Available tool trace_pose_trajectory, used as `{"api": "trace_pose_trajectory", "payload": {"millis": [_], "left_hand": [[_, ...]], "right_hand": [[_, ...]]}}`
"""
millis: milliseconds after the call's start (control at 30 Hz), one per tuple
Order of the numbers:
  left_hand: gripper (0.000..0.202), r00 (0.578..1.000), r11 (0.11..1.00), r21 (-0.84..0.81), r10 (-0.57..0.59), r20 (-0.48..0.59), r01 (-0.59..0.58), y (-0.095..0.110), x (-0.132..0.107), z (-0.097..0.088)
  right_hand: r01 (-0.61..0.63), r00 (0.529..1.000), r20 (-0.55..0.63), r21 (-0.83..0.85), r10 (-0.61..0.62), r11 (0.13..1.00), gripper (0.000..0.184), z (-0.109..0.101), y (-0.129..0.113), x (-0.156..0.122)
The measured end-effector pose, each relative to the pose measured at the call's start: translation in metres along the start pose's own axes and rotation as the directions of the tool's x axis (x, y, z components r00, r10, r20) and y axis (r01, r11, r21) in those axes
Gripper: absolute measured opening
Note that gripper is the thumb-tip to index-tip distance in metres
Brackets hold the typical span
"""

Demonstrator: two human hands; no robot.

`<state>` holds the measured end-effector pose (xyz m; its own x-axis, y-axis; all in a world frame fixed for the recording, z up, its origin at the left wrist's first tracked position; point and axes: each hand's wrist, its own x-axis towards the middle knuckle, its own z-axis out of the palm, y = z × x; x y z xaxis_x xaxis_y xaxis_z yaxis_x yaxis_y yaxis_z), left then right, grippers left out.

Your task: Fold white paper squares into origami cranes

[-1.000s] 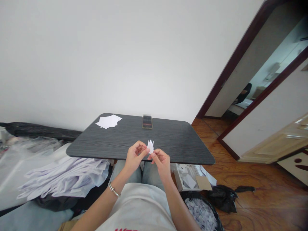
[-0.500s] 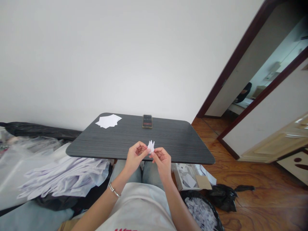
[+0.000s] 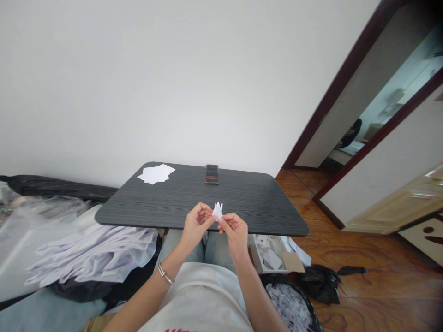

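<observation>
A small piece of folded white paper (image 3: 218, 210) with several pointed tips stands upright between my hands, just above the front edge of the dark table (image 3: 173, 198). My left hand (image 3: 196, 223) pinches its lower left side between thumb and fingers. On the other side, my right hand (image 3: 234, 230) grips the lower right corner with thumb and fingertips. The fingers partly cover the paper's base. A stack of white paper sheets (image 3: 155, 174) lies at the table's far left corner.
A phone-like dark device (image 3: 212, 174) lies at the table's back edge by the wall. Below right are a box with papers (image 3: 272, 258), a black-lined bin of folded paper pieces (image 3: 290, 306) and a black bag (image 3: 320, 282). White cloth-like material (image 3: 100, 253) is heaped at left.
My hands have barely moved; the fingers of the right hand have shifted slightly right and the folded paper has turned a little. Everything else stays put.
</observation>
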<state>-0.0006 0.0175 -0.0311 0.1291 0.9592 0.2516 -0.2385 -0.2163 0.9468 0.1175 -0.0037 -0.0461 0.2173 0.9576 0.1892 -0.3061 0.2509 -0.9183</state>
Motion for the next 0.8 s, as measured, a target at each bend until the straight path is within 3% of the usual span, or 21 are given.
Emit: {"api": "trace_pose_trajectory", "payload": {"millis": [400, 800], "left_hand": [[0.023, 1.000, 1.000, -0.010, -0.006, -0.005, 0.006, 0.0038, 0.0001, 0.0003], [0.029, 0.999, 0.993, -0.113, -0.039, 0.029, 0.042, 0.0058, 0.0007, 0.0026]], "right_hand": [[-0.064, 0.996, 0.059, 0.076, 0.060, 0.995, 0.018, -0.0006, -0.0006, 0.0015], [-0.016, 0.998, 0.057, 0.031, 0.014, 0.999, 0.016, 0.0012, -0.0026, -0.0004]]}}
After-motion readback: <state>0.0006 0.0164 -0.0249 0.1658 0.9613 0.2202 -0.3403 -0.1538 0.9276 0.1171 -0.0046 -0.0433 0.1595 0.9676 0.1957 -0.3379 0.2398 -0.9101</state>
